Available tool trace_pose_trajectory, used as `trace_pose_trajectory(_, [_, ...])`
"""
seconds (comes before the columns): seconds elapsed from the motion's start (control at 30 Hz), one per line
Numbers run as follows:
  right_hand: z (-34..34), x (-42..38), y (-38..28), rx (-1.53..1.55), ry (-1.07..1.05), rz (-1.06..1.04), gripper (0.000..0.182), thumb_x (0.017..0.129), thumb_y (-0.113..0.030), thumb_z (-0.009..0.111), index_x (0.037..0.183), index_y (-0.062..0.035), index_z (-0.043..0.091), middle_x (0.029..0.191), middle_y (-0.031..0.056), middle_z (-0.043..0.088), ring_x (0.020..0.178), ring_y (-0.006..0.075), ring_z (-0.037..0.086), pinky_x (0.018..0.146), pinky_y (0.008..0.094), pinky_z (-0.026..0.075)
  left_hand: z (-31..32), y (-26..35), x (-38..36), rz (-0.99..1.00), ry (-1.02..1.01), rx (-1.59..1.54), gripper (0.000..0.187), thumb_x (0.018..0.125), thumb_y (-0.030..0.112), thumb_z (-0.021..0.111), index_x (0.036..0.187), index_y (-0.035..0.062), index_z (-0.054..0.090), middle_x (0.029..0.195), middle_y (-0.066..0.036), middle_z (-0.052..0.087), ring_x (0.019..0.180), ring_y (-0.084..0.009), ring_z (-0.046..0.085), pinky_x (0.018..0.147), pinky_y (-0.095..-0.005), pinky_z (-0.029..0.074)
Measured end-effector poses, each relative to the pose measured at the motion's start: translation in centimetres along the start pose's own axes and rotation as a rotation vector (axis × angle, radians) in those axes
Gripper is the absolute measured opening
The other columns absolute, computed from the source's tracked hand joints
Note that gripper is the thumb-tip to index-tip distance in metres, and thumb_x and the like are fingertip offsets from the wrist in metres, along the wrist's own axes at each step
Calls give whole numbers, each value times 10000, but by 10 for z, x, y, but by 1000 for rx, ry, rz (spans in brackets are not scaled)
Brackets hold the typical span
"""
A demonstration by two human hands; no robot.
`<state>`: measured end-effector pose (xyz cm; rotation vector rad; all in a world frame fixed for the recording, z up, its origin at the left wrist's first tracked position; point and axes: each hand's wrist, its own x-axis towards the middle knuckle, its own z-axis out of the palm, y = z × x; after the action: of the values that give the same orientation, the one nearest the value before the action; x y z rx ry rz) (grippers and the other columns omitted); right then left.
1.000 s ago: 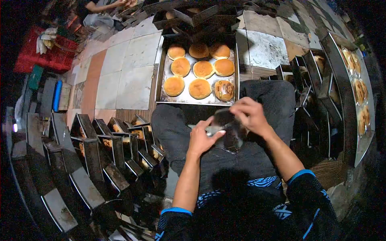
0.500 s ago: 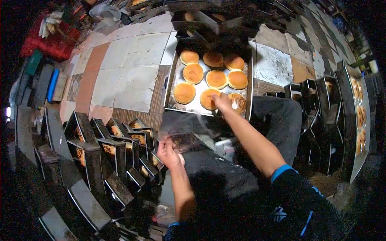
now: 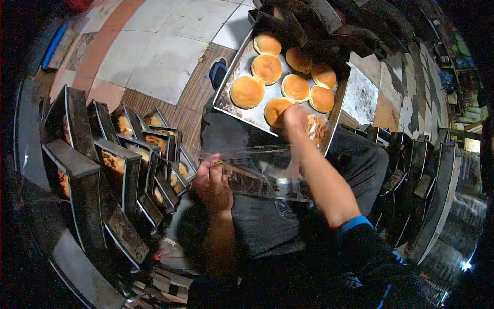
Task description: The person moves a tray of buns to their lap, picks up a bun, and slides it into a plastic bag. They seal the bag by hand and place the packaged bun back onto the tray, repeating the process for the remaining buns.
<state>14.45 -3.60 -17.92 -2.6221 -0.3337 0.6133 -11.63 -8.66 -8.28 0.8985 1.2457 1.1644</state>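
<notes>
My left hand [image 3: 212, 183] is closed on the edge of a clear plastic bag [image 3: 257, 177], which stretches to the right over my lap. A small yellow-and-black print shows near its fingers. My right hand [image 3: 295, 119], blurred by motion, curls over the right edge of a round golden bun [image 3: 277, 112] at the front of the metal tray [image 3: 246, 122]; its fingertips are hidden. Just right of that hand lies a bun in clear printed wrapping [image 3: 315, 130]. Several unwrapped buns [image 3: 295, 88] sit behind on the tray.
Dark metal loaf tins [image 3: 116, 165] with swirled bread stand stacked on my left. More dark tins [image 3: 406, 180] are stacked on my right, and others [image 3: 355, 31] lie behind the tray. A blue-and-dark shoe or sandal [image 3: 218, 72] is beside the tray on the tiled floor [image 3: 170, 62].
The view has turned, so the tray appears tilted. The plastic bag, blurred before, now lies spread between my hands. My right hand has moved from the front bun's top to its right edge.
</notes>
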Motion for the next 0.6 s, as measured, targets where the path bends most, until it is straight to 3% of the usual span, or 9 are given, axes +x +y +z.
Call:
trace_pose_trajectory(0.07, [7, -34, 6, 175, 228, -177, 388, 945, -260, 356, 902, 47, 590, 956, 303, 607, 937, 464, 574, 834, 501, 439, -2, 10, -4, -103, -27, -39, 246, 894, 193, 594, 1002, -27, 605, 920, -72, 597, 732, -120, 548, 640, -237, 466])
trace_pose_trajectory(0.13, [-5, -45, 21, 306, 210, -261, 333, 951, -244, 385, 906, 33, 565, 936, 269, 608, 907, 428, 572, 816, 464, 438, -22, -6, 1, -52, -88, -116, 256, 890, 202, 620, 1009, -25, 609, 892, -62, 601, 699, -109, 541, 602, -222, 451])
trace_pose_trajectory(0.23, [-30, -22, 73, 611, 117, -375, 276, 976, -216, 405, 959, 4, 570, 910, 157, 608, 879, 289, 578, 802, 390, 446, -54, 4, 11, -28, -91, -120, 268, 879, 208, 662, 1014, -20, 621, 835, -40, 612, 638, -85, 529, 540, -198, 421])
trace_pose_trajectory(0.27, [-55, -34, 69, 1190, -178, -125, 233, 979, -187, 408, 998, -32, 581, 950, 96, 614, 904, 233, 588, 816, 375, 460, -56, 11, 10, -67, -36, -45, 268, 872, 205, 679, 1012, -17, 629, 806, -29, 619, 610, -71, 523, 516, -190, 405])
trace_pose_trajectory(0.3, [-111, -66, 48, 1409, -474, -1, 211, 974, -175, 427, 1074, -52, 565, 1056, 63, 618, 990, 220, 595, 874, 363, 471, -48, 20, 9, 15, 54, -38, 222, 871, 178, 683, 990, -6, 646, 746, 5, 617, 576, -43, 504, 497, -179, 379])
trace_pose_trajectory(0.33, [-126, -66, 60, 1553, -801, 49, 400, 965, -260, 453, 1273, -5, 478, 1213, 121, 580, 1066, 224, 586, 946, 380, 466, -45, 22, 9, 34, 50, -36, 222, 871, 178, 683, 990, -6, 646, 746, 5, 617, 576, -43, 504, 497, -179, 379])
trace_pose_trajectory(0.43, [-197, -102, 62, 1317, -1226, -23, 425, 916, -187, 552, 1275, 23, 464, 1206, 129, 587, 1129, 215, 568, 990, 367, 451, -21, 37, 6, 40, 42, 272, 196, 858, 184, 700, 955, 15, 676, 746, 24, 617, 600, -22, 493, 497, -175, 365])
trace_pose_trajectory(0.47, [-200, -112, 66, 1231, -1245, -92, 443, 897, -157, 579, 1278, 39, 464, 1188, 125, 599, 1089, 203, 590, 964, 352, 468, -9, 39, 0, -25, -25, 282, 186, 865, 169, 690, 957, 8, 683, 740, 31, 619, 619, -29, 518, 534, -173, 403])
trace_pose_trajectory(0.6, [-234, -157, 61, 708, -1015, -512, 437, 879, -111, 615, 1279, 22, 498, 1204, 149, 605, 1049, 206, 622, 918, 316, 477, 49, 52, -33, 360, -186, 393, 183, 883, 129, 655, 992, -17, 676, 886, -34, 628, 792, -106, 580, 720, -225, 467])
